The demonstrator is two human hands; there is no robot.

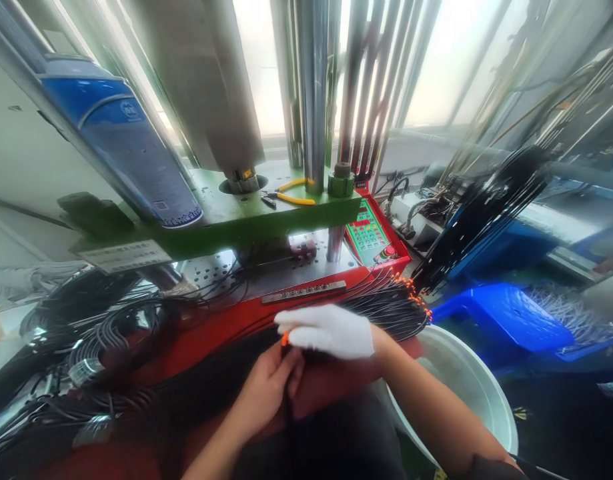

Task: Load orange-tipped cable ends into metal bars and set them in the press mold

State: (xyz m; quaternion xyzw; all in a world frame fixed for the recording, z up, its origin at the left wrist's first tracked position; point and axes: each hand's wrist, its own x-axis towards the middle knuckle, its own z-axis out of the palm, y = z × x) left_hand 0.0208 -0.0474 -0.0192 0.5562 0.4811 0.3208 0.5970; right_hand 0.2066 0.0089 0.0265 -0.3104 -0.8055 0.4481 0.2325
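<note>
My left hand (272,380), bare, is closed around black cable just below its orange tip (285,339). My right hand (331,331) wears a white glove. Its fingers reach out straight over the orange tip, the thumb beside it; they look to touch it, but the grip is partly hidden. Beneath both hands, a thick bundle of black cables (211,367) lies across the red machine bed. Beyond the gloved hand, more black cables (386,310) end in orange tips. Behind my hands lies a metal bar mould with a row of small cavities (306,292).
A green press plate (266,217) carries yellow-handled cutters (296,199) and a blue spray can (121,140). A red control panel (369,233) stands to the right. Coiled cables (111,333) lie at left; a white bucket (496,393) and a blue bin (506,313) are at right.
</note>
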